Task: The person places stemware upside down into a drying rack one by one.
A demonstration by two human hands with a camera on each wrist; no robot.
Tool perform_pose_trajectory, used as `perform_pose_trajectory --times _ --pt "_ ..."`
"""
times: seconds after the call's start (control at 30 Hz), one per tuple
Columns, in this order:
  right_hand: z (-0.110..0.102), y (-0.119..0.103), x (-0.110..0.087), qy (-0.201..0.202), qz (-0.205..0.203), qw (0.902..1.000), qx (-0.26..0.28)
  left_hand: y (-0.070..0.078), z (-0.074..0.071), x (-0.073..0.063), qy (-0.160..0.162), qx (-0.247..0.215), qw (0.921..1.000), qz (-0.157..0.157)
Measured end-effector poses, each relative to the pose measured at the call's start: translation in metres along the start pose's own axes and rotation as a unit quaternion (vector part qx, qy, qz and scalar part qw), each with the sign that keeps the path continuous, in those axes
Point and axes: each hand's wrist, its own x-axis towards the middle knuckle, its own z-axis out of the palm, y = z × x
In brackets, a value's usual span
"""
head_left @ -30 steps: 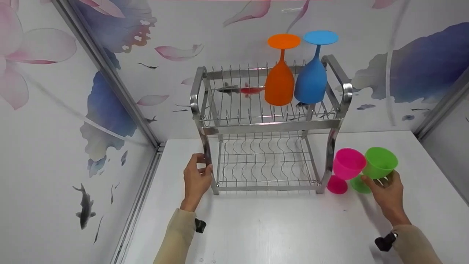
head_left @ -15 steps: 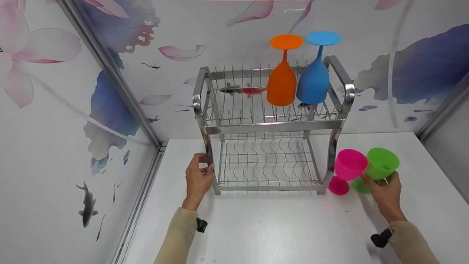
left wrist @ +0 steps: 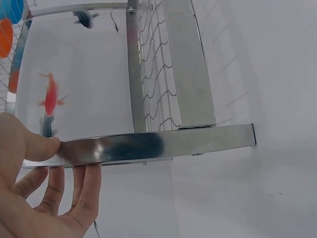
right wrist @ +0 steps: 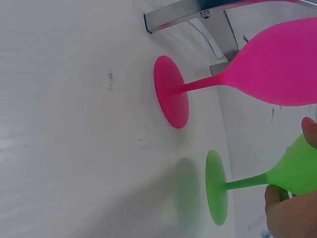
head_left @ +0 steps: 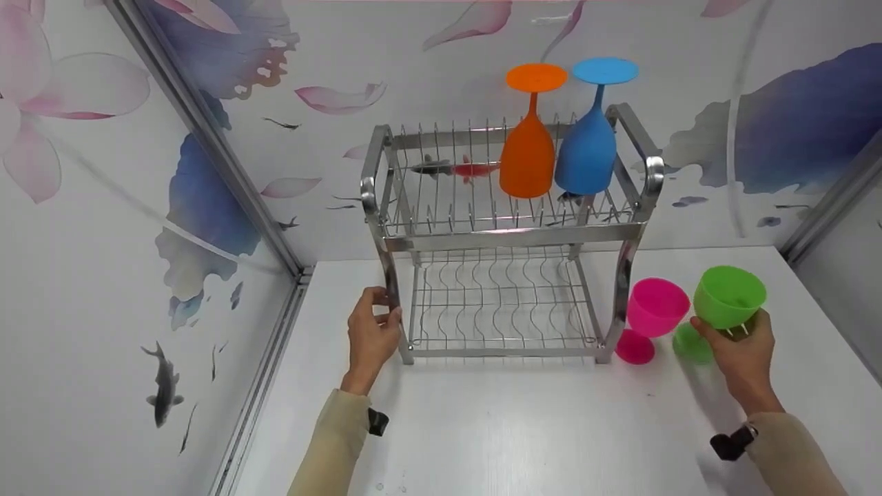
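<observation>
My left hand (head_left: 372,341) grips the front left leg of a two-tier metal dish rack (head_left: 510,239). In the left wrist view, the thumb lies on one face of that leg (left wrist: 124,148) and the fingers on the other. On the right, my right hand (head_left: 744,355) holds a green goblet (head_left: 729,297) under its bowl. The goblet is upright, its foot (right wrist: 216,188) off the table and apart from its shadow. Beside it a pink goblet (head_left: 658,306) stands upright by the rack's right leg.
An orange goblet (head_left: 527,162) and a blue goblet (head_left: 586,158) sit upside down on the right of the rack's upper tier. Below is a wavy wire lower tier (head_left: 499,303). Printed panels (head_left: 220,310) enclose the white table (head_left: 482,427) at the back and sides.
My right hand has lifted the green goblet and shifted it right, widening the gap from the pink one. My left hand stays on the rack leg.
</observation>
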Motion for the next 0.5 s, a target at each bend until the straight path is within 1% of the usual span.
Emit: perform_pose_trajectory --times 0.13,0.23,0.37,0.5 --pt "-0.007 -0.011 -0.003 0.019 -0.021 0.9993 0.023 -0.001 0.000 -0.001 0.001 -0.003 1.0000 0.000" --pt "-0.011 -0.020 -0.004 0.032 -0.035 0.9979 0.044 0.000 0.000 -0.002 0.004 -0.005 1.0000 0.007" --pt "-0.014 -0.034 -0.006 0.041 -0.053 0.9958 0.063 -0.001 0.001 -0.002 0.011 -0.007 0.9998 0.014" --pt "-0.019 -0.045 -0.011 0.047 -0.070 0.9932 0.080 0.000 0.001 -0.001 0.008 -0.004 0.9999 0.010"
